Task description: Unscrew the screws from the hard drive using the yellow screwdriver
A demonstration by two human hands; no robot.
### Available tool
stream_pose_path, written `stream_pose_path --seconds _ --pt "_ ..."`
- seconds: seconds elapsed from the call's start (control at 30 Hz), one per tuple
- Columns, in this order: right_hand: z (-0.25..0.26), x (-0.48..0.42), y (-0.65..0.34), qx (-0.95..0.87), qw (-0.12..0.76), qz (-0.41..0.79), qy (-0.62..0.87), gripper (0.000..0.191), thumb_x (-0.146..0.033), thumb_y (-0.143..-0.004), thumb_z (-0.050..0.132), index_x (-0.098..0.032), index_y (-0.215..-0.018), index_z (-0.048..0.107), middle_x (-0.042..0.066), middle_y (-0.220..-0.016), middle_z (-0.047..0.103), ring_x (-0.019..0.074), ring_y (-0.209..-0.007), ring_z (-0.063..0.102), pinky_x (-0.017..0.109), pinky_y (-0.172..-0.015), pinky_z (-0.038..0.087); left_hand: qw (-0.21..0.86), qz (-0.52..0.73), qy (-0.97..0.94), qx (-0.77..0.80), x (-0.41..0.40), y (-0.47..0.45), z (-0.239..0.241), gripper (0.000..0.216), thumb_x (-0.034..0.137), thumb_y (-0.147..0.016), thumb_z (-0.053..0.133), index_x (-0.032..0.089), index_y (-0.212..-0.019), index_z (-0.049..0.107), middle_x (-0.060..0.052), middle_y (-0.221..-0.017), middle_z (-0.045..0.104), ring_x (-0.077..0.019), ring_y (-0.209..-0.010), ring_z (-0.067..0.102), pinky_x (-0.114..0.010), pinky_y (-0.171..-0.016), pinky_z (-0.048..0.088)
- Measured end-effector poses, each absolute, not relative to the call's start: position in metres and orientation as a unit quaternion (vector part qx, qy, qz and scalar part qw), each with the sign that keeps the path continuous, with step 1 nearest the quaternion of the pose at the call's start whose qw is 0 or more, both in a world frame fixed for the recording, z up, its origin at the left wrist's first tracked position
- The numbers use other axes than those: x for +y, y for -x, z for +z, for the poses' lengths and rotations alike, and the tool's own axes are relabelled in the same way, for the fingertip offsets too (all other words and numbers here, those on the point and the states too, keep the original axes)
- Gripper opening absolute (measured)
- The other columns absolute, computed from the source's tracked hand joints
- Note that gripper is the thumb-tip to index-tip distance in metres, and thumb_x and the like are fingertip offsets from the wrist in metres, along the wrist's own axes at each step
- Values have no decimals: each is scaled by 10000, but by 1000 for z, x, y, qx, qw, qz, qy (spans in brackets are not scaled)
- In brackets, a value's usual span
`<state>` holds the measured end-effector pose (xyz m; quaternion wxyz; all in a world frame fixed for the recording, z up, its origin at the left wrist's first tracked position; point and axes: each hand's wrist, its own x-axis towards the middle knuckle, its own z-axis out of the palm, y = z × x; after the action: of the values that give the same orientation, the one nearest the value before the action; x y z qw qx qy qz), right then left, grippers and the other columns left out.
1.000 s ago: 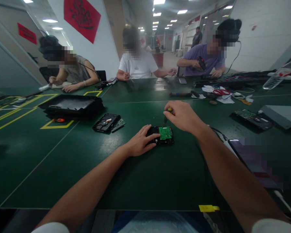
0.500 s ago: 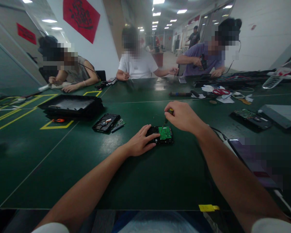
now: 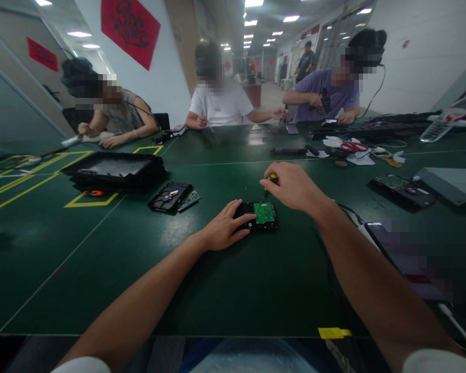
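A black hard drive with a green circuit board lies flat on the dark green table. Across its left part rests my left hand, fingers spread and pressing on the casing. Above the drive's far right corner, my right hand is wrapped round a yellow-and-black screwdriver, whose shaft points down at the board. Whether the tip touches a screw is too small to tell. To the left, another hard drive lies beside a loose circuit board.
A black tray stands at the left. On the right are a phone with a cable, a further drive and a grey metal box. Red scissors lie farther back. Several people sit across the table.
My right hand and the screwdriver have shifted very slightly, the fingers turning a little on the handle. My left hand and the hard drive stay where they were.
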<state>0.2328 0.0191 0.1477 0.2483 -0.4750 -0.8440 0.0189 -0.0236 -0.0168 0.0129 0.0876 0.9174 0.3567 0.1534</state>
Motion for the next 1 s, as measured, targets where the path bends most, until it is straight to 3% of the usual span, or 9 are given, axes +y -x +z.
stream_pose_path --seconds 0.23,0.57,0.83,1.0 --pt "147 19 -233 -851 253 27 459 174 -146 -910 637 -197 -1060 710 115 -1095 753 282 -1009 678 396 -915 497 86 157 -917 356 -17 23 13 541 462 -1079 525 310 -1597 492 -144 -1754 187 -424 -1617 204 -667 -1272 285" --pt "147 19 -233 -848 251 23 466 81 -265 -985 652 -205 -963 704 92 -997 754 253 -914 667 384 -854 488 85 153 -916 360 -17 23 11 545 470 -1080 524 326 -1604 485 -122 -1762 168 -427 -1621 190 -663 -1280 275" --pt "147 20 -233 -842 254 27 476 194 -135 -908 616 -181 -1068 715 134 -1123 763 280 -997 690 400 -925 511 90 159 -916 358 -18 23 13 540 460 -1080 530 311 -1598 495 -137 -1759 172 -423 -1621 190 -651 -1286 267" --pt "149 17 -233 -846 255 29 467 165 -175 -951 622 -195 -1095 700 112 -1084 763 276 -980 688 397 -894 502 91 150 -917 359 -17 24 13 546 456 -1082 530 330 -1610 472 -119 -1762 167 -412 -1627 175 -658 -1283 268"
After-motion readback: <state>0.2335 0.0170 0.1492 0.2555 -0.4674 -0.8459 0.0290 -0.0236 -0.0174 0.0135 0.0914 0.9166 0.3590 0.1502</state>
